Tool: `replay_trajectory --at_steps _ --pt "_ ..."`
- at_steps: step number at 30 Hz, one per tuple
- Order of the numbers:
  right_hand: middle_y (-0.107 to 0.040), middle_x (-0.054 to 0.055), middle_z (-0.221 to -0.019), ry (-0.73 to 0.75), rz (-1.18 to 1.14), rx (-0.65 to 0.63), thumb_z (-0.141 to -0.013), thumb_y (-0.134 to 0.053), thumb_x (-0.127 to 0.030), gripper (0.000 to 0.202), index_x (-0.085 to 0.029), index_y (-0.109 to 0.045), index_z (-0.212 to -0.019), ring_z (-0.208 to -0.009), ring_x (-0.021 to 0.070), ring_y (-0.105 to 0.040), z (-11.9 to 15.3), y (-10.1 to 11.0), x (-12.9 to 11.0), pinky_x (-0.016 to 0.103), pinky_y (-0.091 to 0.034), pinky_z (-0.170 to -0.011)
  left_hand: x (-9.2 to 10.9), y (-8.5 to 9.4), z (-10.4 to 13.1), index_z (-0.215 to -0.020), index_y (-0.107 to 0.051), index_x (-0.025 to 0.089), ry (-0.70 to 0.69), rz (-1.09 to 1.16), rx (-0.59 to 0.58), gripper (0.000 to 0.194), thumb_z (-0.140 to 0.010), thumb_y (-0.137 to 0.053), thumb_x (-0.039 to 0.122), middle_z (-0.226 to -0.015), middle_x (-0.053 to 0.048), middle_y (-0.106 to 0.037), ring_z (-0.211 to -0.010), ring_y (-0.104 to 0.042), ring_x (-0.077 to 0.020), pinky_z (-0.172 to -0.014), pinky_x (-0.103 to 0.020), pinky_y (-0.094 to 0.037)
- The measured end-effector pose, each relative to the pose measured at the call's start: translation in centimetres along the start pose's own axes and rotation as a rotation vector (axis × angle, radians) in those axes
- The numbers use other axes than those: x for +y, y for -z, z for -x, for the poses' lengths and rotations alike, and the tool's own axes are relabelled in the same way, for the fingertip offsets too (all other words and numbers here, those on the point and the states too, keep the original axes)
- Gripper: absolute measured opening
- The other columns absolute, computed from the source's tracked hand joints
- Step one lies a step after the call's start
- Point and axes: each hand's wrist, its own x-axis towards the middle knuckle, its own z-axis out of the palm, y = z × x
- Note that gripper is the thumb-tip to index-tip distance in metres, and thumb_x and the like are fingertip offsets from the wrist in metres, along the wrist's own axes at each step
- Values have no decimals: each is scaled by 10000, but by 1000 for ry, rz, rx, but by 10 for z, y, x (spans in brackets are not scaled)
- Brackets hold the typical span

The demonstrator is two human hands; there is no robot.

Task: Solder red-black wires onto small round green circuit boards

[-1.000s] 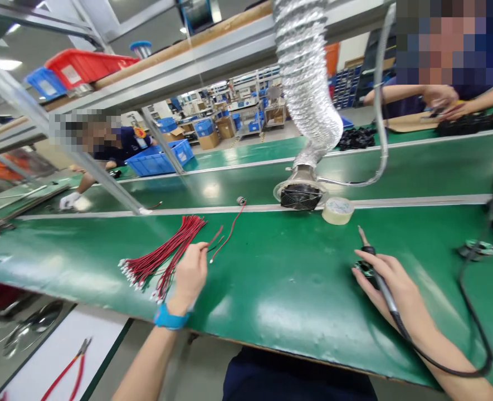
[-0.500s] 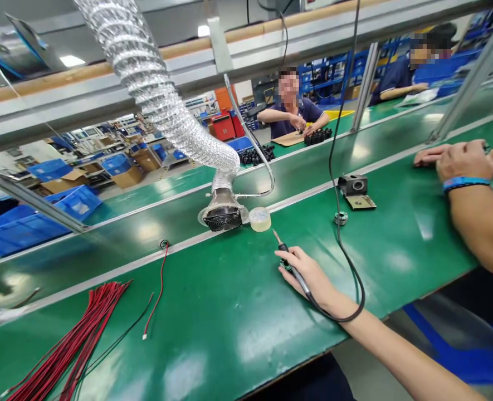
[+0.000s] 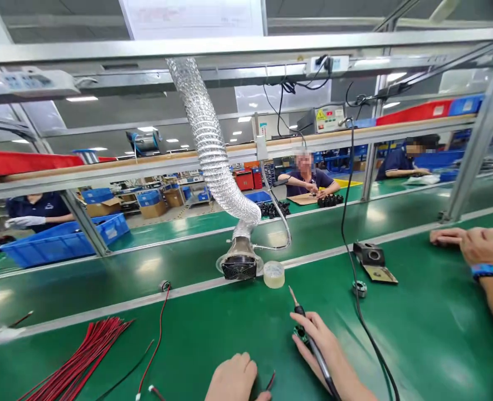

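Note:
My right hand (image 3: 327, 351) holds a soldering iron (image 3: 322, 359), its bare tip pointing up and away from me. A small round green circuit board (image 3: 300, 333) sits at the same hand's fingers, partly covered by them. At the bottom edge, my left hand (image 3: 233, 379) is closed around a red-and-black wire; one wire end (image 3: 271, 381) shows by the thumb, and a white connector (image 3: 151, 388) lies out to the left. A bundle of red-and-black wires (image 3: 81, 356) rests at the lower left. Near it, a single red wire (image 3: 159, 334) runs to a small round part (image 3: 165, 285).
A fume fan (image 3: 240, 268) on a silver duct (image 3: 216, 145) stands beyond my hands, beside a tape roll (image 3: 274, 275). Rightward are a round metal part (image 3: 359, 289), an open black housing (image 3: 370, 255) and a co-worker's hands (image 3: 476, 245). The iron's cable (image 3: 355, 273) hangs down.
My left hand has come into view at the bottom with a wire. The view has tilted up, showing more shelf. My right hand still holds the soldering iron and board.

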Motion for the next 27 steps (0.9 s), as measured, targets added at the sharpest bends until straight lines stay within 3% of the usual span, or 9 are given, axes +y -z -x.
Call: replay_trajectory --at_steps 2,5,8,11,14,16,20,27 --pt "-633 72 -1112 1 -15 -15 -1032 -535 -227 375 -275 -580 -1402 -897 189 -741 1 2 -1 289 -633 -800 9 24 -9 -940 -638 219 31 157 -111 208 -891 -783 361 -980 -69 -724 -886 -704 -273 -752 -358 -532" --pt "-631 83 -1126 -21 -18 -34 -1038 -533 -231 375 -262 -586 -1407 -910 195 -731 2 6 -4 307 -626 -808 21 47 -16 -976 -605 219 -26 329 -159 35 -1006 -595 206 -1040 -57 -703 -921 -664 -228 -806 -341 -498" --pt "-630 87 -1129 -56 -15 -36 -1045 -534 -238 349 -247 -604 -1386 -908 190 -723 4 10 -8 308 -619 -803 28 48 -16 -940 -568 219 -4 557 -87 116 -1037 -506 202 -996 -57 -673 -880 -616 -212 -798 -343 -482" --pt "-632 85 -1118 -96 -34 -32 -1050 -533 -246 346 -244 -610 -1387 -918 190 -720 10 9 -19 313 -616 -819 30 44 -13 -909 -537 221 179 943 2 182 -1058 -464 295 -875 -31 -627 -767 -579 -177 -725 -317 -481" --pt "-636 91 -1135 -142 -73 -40 -1046 -552 -259 376 -252 -599 -1419 -945 203 -724 16 2 -36 330 -618 -838 29 44 -15 -920 -545 215 366 1334 10 260 -1021 -539 455 -806 2 -584 -653 -543 -134 -616 -266 -477" --pt "-635 96 -1163 -160 -111 -64 -1044 -562 -253 390 -262 -590 -1433 -983 210 -725 20 -4 -47 337 -617 -854 26 44 -18 -938 -570 203 429 1474 12 345 -960 -629 543 -818 4 -586 -637 -533 -117 -585 -244 -474" --pt "-627 97 -1189 -161 -178 -106 -1043 -567 -241 409 -281 -575 -1450 -1016 209 -714 23 -15 -64 336 -615 -869 22 44 -20 -968 -639 180 449 1509 30 418 -886 -736 578 -833 -9 -610 -636 -516 -108 -568 -234 -446" --pt "-619 96 -1277 -228 -270 -56 -1001 -640 -246 467 -296 -570 -1460 -1129 226 -684 20 -11 -80 378 -606 -973 19 48 -17 -885 -730 188 371 1383 130 290 -917 -748 475 -867 -44 -670 -755 -568 -159 -687 -283 -445"
